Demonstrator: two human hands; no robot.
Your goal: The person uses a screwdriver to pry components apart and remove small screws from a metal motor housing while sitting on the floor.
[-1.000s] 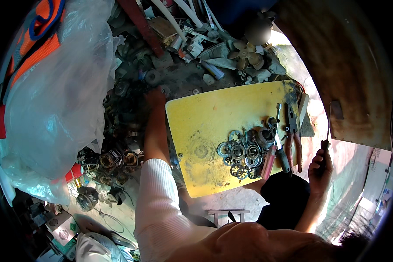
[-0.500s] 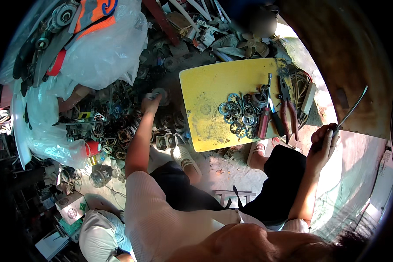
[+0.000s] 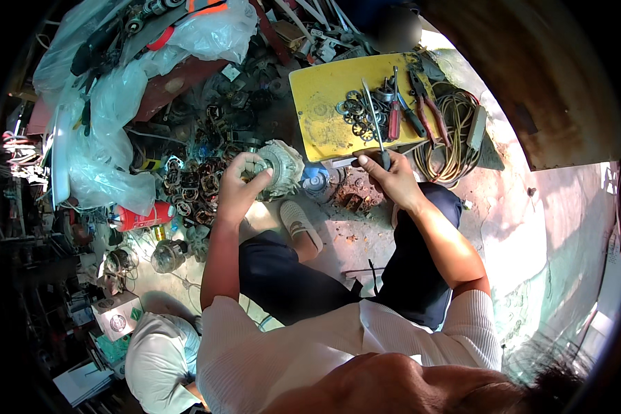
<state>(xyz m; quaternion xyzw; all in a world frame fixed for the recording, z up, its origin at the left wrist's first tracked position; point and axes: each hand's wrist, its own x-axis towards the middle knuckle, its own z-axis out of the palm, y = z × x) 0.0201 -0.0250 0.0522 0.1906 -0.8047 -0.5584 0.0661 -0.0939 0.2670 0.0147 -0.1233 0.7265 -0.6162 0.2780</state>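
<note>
Floor (image 3: 357,250), grey part (image 3: 284,169) in left hand (image 3: 241,188)

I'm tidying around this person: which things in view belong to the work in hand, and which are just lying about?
Seemingly in the work:
round metal part, in the left hand
screwdriver, in the right hand
yellow board bearing metal rings, pliers and red-handled driver

Seemingly lying about:
coiled cable
plastic sheeting
red cylinder

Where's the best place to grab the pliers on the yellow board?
Probably around both red handles, coming from the near side: the pliers lie with their nose pointing away and those long, slightly spread handles pointing back toward the right knee.
</note>
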